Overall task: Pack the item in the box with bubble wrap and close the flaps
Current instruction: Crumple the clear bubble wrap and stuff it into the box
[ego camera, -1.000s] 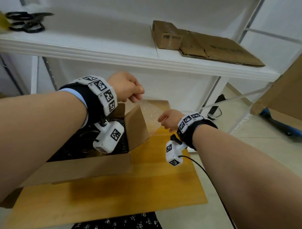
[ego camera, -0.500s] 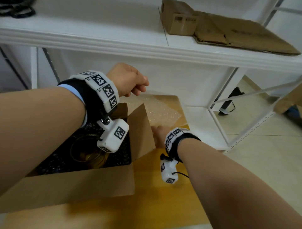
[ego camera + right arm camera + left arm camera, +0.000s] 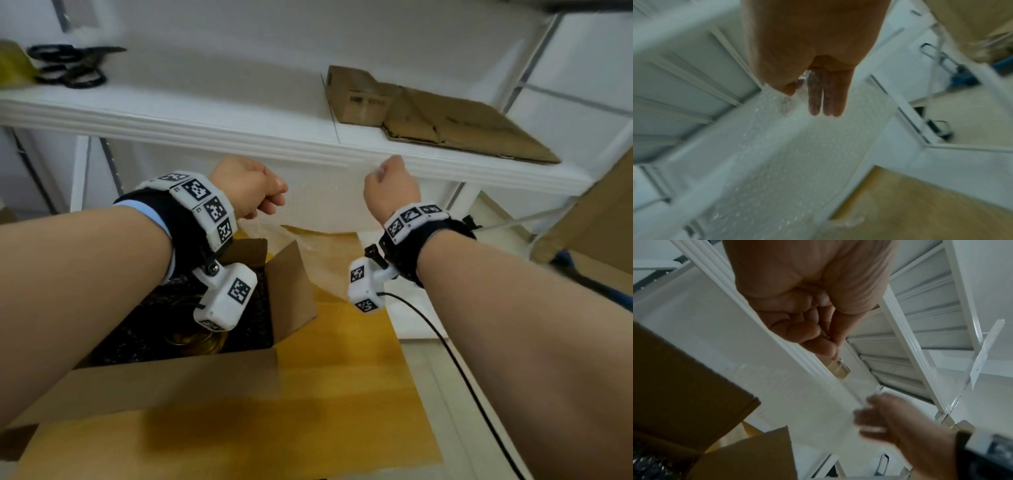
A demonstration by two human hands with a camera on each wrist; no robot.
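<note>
Hands: my left hand and right hand each pinch the bubble wrap edge.
Risk: wrap snagging the box flap.

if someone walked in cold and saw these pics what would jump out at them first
Most striking is the clear sheet of bubble wrap stretched in the air between the left hand and the right hand, each pinching an upper corner in front of the white shelf. Below the left arm sits the open cardboard box on a yellow wooden board, with a glass item nested in dark padding inside.
</note>
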